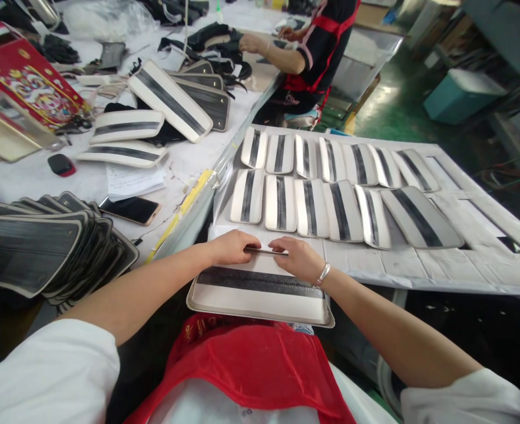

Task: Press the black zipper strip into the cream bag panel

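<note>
A white panel with a black stripe across it lies in front of my body, at the near edge of the side table. My left hand is closed on the panel's far edge, its fingers curled over the rim. Close by on the same edge, my right hand, with a silver bracelet at the wrist, pinches the rim from the other side. Between the two hands a thin dark line of the edge shows. Part of the stripe and the panel's far corners are hidden by my hands and forearms.
Two rows of similar striped panels cover the side table. Stacked dark panels, a phone, a tape measure-sized black and red object and a red box are at left. A co-worker sits beyond.
</note>
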Tool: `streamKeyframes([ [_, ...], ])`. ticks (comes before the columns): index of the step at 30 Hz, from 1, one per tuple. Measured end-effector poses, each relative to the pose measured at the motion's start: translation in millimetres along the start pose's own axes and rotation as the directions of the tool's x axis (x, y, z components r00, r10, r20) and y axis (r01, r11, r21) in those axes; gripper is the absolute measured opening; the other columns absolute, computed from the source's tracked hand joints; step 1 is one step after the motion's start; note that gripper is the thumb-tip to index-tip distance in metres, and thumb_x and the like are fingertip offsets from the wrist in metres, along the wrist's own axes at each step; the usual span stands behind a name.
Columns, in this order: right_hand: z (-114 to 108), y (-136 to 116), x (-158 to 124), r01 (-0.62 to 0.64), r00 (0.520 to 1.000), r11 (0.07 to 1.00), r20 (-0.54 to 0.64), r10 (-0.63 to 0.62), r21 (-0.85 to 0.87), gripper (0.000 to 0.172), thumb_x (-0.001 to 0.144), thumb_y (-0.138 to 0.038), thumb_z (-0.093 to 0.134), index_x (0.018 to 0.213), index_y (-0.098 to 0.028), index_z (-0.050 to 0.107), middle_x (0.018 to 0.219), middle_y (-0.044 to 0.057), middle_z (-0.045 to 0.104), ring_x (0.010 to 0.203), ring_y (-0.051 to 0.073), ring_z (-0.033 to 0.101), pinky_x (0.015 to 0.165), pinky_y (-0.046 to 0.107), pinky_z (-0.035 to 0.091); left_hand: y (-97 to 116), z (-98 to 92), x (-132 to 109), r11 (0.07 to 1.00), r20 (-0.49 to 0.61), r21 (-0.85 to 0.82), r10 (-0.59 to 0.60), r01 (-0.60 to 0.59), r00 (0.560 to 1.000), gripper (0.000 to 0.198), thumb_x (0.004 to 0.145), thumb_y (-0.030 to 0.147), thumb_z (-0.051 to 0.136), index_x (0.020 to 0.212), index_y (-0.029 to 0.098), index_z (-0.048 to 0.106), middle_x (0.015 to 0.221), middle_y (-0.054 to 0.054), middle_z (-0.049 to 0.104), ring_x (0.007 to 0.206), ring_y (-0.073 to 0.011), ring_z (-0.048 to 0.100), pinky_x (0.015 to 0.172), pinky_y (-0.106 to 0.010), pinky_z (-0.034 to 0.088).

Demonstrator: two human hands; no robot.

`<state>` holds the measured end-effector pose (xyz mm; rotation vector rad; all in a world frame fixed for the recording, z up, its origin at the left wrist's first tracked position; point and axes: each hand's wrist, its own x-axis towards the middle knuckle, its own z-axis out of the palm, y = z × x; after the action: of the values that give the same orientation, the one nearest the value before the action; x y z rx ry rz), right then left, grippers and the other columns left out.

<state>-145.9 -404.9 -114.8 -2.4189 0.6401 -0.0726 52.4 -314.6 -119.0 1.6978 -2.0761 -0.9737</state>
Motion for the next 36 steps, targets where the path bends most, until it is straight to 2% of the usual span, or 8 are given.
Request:
streamKeyframes([
  [3, 1.2, 1.3, 4.1, 0.019, 0.999, 1.0, -0.037, -0.02, -0.014, 0.024, 0.077, -0.01, 0.054, 0.099, -0.014, 0.063, 0.087, 0.004, 0.064, 0.079, 0.013, 0.058, 0.075, 0.023, 0.042, 3.1, 4.8, -0.2, 0.999, -0.061, -0.011, -0.043, 0.043, 0.997, 0.037, 0.068, 0.015, 0.05, 0.101, 0.018, 0.066, 0.096, -0.003, 0.069, 0.089, -0.0179, 0.062, 0.08, -0.024, 0.044],
  [5, 1.4, 1.3, 6.5, 0.07, 0.996, 0.984, -0.036, -0.077, -0.161, 0.019, 0.082, -0.015, 0.051, 0.096, -0.014, 0.064, 0.085, 0.005, 0.063, 0.08, 0.015, 0.056, 0.075, 0.025, 0.04, 4.6, 5.7, -0.8, 0.996, -0.083, 0.004, -0.088, 0.088, 0.993, 0.038, 0.067, 0.016, 0.051, 0.102, 0.017, 0.066, 0.098, -0.004, 0.069, 0.09, -0.0192, 0.062, 0.082, -0.025, 0.045],
  [10, -3.2, 3.7, 10.4, 0.244, 0.97, 0.819, 0.13, -0.206, -0.519, 0.023, 0.091, -0.023, 0.043, 0.086, -0.015, 0.064, 0.08, 0.006, 0.06, 0.077, 0.017, 0.052, 0.068, 0.029, 0.033, 6.2, 3.9, -2.9, 0.984, -0.083, 0.077, -0.157, 0.164, 0.984, 0.037, 0.07, 0.022, 0.052, 0.104, 0.018, 0.066, 0.1, -0.005, 0.069, 0.091, -0.0217, 0.062, 0.082, -0.029, 0.045],
  [13, -4.4, 9.8, 8.2, 0.317, 0.948, 0.785, 0.154, -0.278, -0.532, 0.024, 0.091, -0.023, 0.042, 0.084, -0.015, 0.063, 0.078, 0.005, 0.059, 0.072, 0.016, 0.048, 0.066, 0.029, 0.03, 6.5, 4.9, -4.2, 0.985, -0.076, 0.046, -0.163, 0.167, 0.984, 0.035, 0.072, 0.023, 0.052, 0.104, 0.019, 0.066, 0.099, -0.003, 0.069, 0.091, -0.0194, 0.062, 0.083, -0.026, 0.045],
  [19, -2.3, 25.5, -3.2, 0.435, 0.876, 0.73, 0.061, -0.478, -0.528, 0.026, 0.092, -0.021, 0.038, 0.082, -0.014, 0.062, 0.074, 0.006, 0.055, 0.07, 0.016, 0.042, 0.068, 0.03, 0.028, 7.4, 11.4, -4.9, 0.981, -0.088, 0.104, -0.158, 0.166, 0.984, 0.035, 0.077, 0.024, 0.052, 0.108, 0.02, 0.065, 0.103, -0.004, 0.069, 0.093, -0.0211, 0.062, 0.084, -0.028, 0.045],
  [25, -5.8, 24.6, -9.2, 0.525, 0.814, 0.651, 0.099, -0.573, -0.549, 0.025, 0.091, -0.014, 0.036, 0.09, -0.012, 0.061, 0.076, 0.007, 0.055, 0.075, 0.018, 0.041, 0.072, 0.033, 0.029, 3.2, 13.6, -7.3, 0.968, -0.067, 0.25, 0.0, 0.017, 0.998, 0.032, 0.083, 0.025, 0.048, 0.112, 0.021, 0.063, 0.1, -0.005, 0.069, 0.091, -0.0192, 0.061, 0.086, -0.029, 0.042],
  [29, -5.6, 20.2, -10.9, 0.548, 0.795, 0.601, 0.138, -0.59, -0.582, 0.025, 0.091, -0.014, 0.036, 0.095, -0.01, 0.061, 0.078, 0.008, 0.056, 0.075, 0.019, 0.041, 0.072, 0.035, 0.029, 0.8, 14.3, -10.4, 0.965, -0.072, 0.245, 0.114, -0.093, 0.991, 0.032, 0.087, 0.023, 0.045, 0.114, 0.018, 0.061, 0.103, -0.006, 0.068, 0.091, -0.018, 0.06, 0.093, -0.032, 0.039],
  [36, -7.4, 19.5, -9.1, 0.593, 0.774, 0.606, 0.168, -0.61, -0.531, 0.024, 0.09, -0.012, 0.038, 0.096, -0.009, 0.06, 0.077, 0.01, 0.056, 0.074, 0.019, 0.041, 0.07, 0.035, 0.029, -0.4, 17.0, -12.1, 0.955, -0.048, 0.239, 0.192, -0.175, 0.98, 0.032, 0.09, 0.025, 0.043, 0.116, 0.018, 0.059, 0.109, -0.009, 0.065, 0.097, -0.0181, 0.06, 0.092, -0.032, 0.042],
])
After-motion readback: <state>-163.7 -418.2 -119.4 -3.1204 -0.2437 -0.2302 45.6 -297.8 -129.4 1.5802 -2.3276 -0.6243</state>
